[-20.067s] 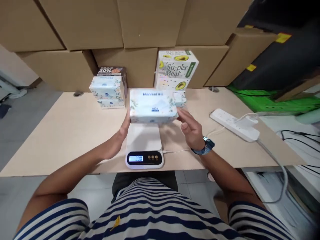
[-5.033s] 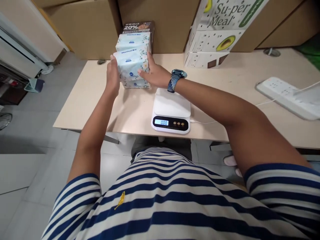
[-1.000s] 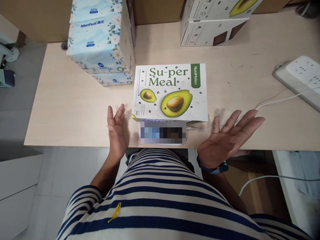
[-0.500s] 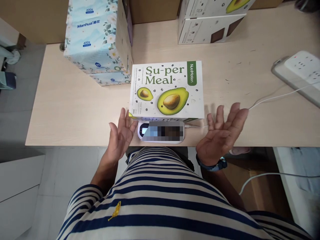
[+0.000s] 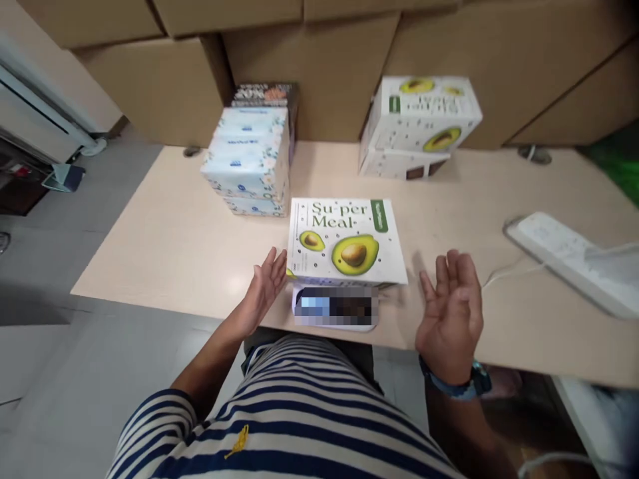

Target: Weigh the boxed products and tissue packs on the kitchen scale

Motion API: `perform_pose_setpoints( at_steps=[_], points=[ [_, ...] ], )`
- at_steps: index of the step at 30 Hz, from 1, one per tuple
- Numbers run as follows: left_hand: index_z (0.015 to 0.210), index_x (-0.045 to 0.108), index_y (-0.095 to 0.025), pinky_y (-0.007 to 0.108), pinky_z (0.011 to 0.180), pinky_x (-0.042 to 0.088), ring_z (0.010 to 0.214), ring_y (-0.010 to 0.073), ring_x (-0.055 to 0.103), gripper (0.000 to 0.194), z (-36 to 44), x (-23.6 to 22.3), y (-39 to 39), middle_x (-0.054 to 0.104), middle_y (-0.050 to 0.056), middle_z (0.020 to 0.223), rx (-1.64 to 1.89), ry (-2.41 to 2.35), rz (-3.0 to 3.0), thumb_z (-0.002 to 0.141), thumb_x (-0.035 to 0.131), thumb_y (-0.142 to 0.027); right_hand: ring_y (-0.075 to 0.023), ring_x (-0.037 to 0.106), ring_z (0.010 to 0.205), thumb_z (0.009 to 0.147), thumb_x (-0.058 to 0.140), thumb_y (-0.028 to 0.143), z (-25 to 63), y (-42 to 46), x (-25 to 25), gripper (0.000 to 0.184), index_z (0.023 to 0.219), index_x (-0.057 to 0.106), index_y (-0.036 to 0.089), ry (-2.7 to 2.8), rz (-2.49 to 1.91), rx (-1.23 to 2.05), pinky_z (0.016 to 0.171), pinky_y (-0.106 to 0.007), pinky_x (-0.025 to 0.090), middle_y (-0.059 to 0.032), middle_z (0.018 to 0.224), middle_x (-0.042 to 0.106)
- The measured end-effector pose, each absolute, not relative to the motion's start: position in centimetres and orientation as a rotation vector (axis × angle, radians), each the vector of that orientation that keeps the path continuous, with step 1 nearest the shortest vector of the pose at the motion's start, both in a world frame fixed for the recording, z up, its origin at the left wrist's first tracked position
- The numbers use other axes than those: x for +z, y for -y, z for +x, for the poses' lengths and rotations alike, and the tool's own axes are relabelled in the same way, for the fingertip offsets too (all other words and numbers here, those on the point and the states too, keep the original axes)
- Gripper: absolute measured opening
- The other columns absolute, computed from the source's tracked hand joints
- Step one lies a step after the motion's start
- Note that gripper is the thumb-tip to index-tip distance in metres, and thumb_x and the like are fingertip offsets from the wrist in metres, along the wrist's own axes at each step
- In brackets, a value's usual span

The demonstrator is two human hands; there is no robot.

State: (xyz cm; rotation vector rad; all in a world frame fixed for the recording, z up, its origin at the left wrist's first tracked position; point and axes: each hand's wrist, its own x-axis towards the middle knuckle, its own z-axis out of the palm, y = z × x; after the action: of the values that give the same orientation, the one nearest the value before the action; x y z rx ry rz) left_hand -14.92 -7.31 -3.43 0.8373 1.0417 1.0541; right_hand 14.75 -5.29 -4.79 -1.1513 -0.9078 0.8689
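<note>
"Su-per Meal box (image 5: pixel 347 236) first: where did it sit?"

"Over the scale (image 5: pixel 335 309), whose blurred front panel stuck out on the near side. Before that came the hands, nearer the striped shirt."

"How were they held?"

"Left hand (image 5: pixel 264 283) reached forward and inward, wrist low, palm turned toward the box. Its fingers were stretched out and grasping nothing, tips right by the box's left side; I couldn't tell whether they touched."

"And the other?"

"Right hand (image 5: pixel 452 319) stood open, palm showing, fingers spread and pointing away from the body. It was empty and apart from the box's right side, with a watch (image 5: pixel 474 380) on the wrist."

"Which way did the box point?"

"It lay flat, its avocado face up, the lettering readable from the person's side and the green label at the far right corner. Its long axis ran left to right, roughly along the near edge of the desk (image 5: pixel 174 253)."

"Farther off?"

"A power strip (image 5: pixel 559 256) lay to the right. Beyond the box, tissue packs (image 5: pixel 244 163) were piled at the left and white avocado boxes (image 5: pixel 424 133) at the right, with cardboard boxes (image 5: pixel 319 73) behind."
</note>
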Motion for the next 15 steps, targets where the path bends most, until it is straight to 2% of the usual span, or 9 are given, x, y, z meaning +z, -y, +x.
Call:
perform_pose_setpoints(
  at_steps=[2, 4, 8, 10, 12, 14, 15],
  points=[
    [0.181, -0.004, -0.028, 0.047, 0.148, 0.011, 0.179, 0.0297, 0.007, 0.125, -16.0, -3.2, 6.2, 0.004, 0.005, 0.191, 1.102, -1.106, 0.907, 0.088, 0.034, -0.103, -0.0315, 0.038, 0.171, 0.101, 0.065, 0.066, 14.6, 4.9, -4.5, 0.073, 0.164, 0.053, 0.032, 0.891, -1.140, 0.903, 0.140, -0.070, 0.027, -0.0095, 0.182, 0.040],
    [0.181, 0.002, -0.028, 0.050, 0.148, 0.010, 0.179, 0.0315, 0.007, 0.125, -17.4, -2.4, 5.3, 0.005, 0.007, 0.191, 1.170, -1.171, 0.972, 0.086, 0.033, -0.104, -0.0324, 0.037, 0.171, 0.101, 0.066, 0.066, 14.4, 4.4, -4.6, 0.075, 0.165, 0.052, 0.030, 0.894, -1.134, 0.938, 0.139, -0.071, 0.026, -0.0109, 0.182, 0.039],
    [0.179, 0.022, -0.035, 0.053, 0.147, 0.012, 0.179, 0.0324, 0.012, 0.100, -18.2, -0.9, 5.5, 0.016, 0.002, 0.190, 1.203, -1.230, 1.131, 0.098, 0.024, -0.093, -0.0332, 0.033, 0.173, 0.101, 0.066, 0.066, 14.1, 3.7, -5.0, 0.083, 0.172, 0.042, 0.028, 1.021, -1.135, 0.962, 0.140, -0.071, 0.025, -0.0128, 0.185, 0.034],
    [0.179, 0.021, -0.036, 0.056, 0.147, 0.015, 0.178, 0.0344, 0.012, 0.095, -16.7, -1.1, 6.4, 0.013, -0.001, 0.190, 1.143, -1.237, 1.186, 0.101, 0.024, -0.090, -0.0344, 0.032, 0.173, 0.101, 0.064, 0.067, 13.7, 3.7, -4.8, 0.089, 0.175, 0.035, 0.027, 1.151, -1.142, 0.950, 0.140, -0.073, 0.023, -0.0138, 0.185, 0.034],
    [0.180, 0.009, -0.036, 0.058, 0.147, 0.012, 0.179, 0.0354, 0.007, 0.097, -14.3, -1.8, 7.3, 0.005, -0.003, 0.191, 1.122, -1.181, 1.234, 0.101, 0.027, -0.089, -0.0381, 0.033, 0.173, 0.101, 0.062, 0.070, 13.2, 3.9, -4.2, 0.086, 0.172, 0.043, 0.026, 1.314, -1.153, 0.926, 0.138, -0.076, 0.026, -0.0141, 0.183, 0.037],
    [0.180, -0.003, -0.036, 0.059, 0.148, 0.011, 0.179, 0.0344, 0.004, 0.098, -12.3, -2.9, 8.3, 0.002, -0.003, 0.191, 1.211, -1.064, 1.260, 0.103, 0.032, -0.085, -0.0418, 0.035, 0.171, 0.103, 0.059, 0.069, 12.3, 4.2, -3.2, 0.072, 0.161, 0.061, 0.026, 1.454, -1.147, 0.849, 0.133, -0.077, 0.037, -0.0125, 0.182, 0.040],
    [0.180, -0.002, -0.037, 0.058, 0.148, 0.013, 0.179, 0.0338, 0.006, 0.096, -11.9, -3.4, 8.7, 0.005, -0.003, 0.191, 1.287, -1.011, 1.258, 0.104, 0.034, -0.083, -0.0422, 0.036, 0.171, 0.105, 0.056, 0.067, 11.7, 4.4, -2.7, 0.065, 0.155, 0.068, 0.027, 1.520, -1.125, 0.793, 0.130, -0.076, 0.043, -0.0106, 0.182, 0.041]
  ],
)
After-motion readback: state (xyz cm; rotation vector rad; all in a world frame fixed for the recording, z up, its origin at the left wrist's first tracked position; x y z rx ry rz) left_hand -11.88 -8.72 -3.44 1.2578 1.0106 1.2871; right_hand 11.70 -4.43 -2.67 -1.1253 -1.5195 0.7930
